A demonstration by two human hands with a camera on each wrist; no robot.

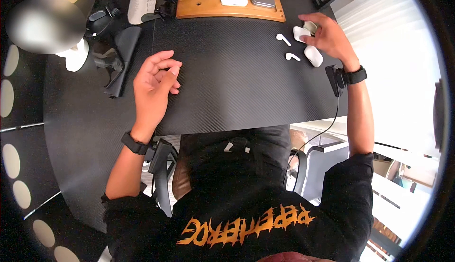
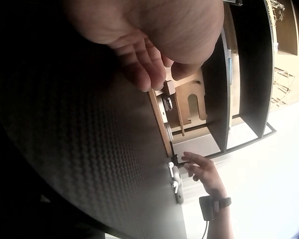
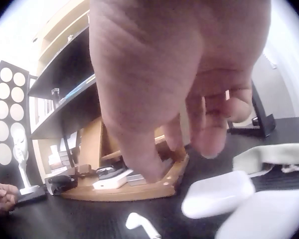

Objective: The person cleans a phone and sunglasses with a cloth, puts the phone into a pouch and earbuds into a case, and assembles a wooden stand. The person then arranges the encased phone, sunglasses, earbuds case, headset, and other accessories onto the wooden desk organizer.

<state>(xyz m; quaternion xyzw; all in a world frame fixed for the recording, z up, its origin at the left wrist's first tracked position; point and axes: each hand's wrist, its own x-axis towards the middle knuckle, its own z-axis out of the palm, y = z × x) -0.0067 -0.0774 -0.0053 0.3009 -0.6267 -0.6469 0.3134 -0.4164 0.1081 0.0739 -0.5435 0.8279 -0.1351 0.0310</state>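
Observation:
Two rounded white cases, one [image 1: 300, 34] farther back and one [image 1: 313, 56] nearer, lie at the desk's right side. A pale green object [image 1: 310, 27] [image 3: 269, 155] is beside them. Two white earbuds [image 1: 283, 39] [image 1: 293, 57] lie separately, left of the cases. Over the farther case hovers my right hand [image 1: 330, 38] [image 3: 184, 64], fingers apart and loosely bent; in the right wrist view they hold nothing, above the white case [image 3: 218, 193]. My left hand [image 1: 155, 78] [image 2: 154, 35] is at the desk's left part, fingers loosely curled, holding nothing.
A wooden organizer [image 1: 227, 12] with a white box and a grey device stands at the back. Left of it are a paper strip [image 1: 143, 0] and dark glasses [image 1: 166, 3]. A black pouch [image 1: 124, 58] and a white stand [image 1: 77, 55] are farther left.

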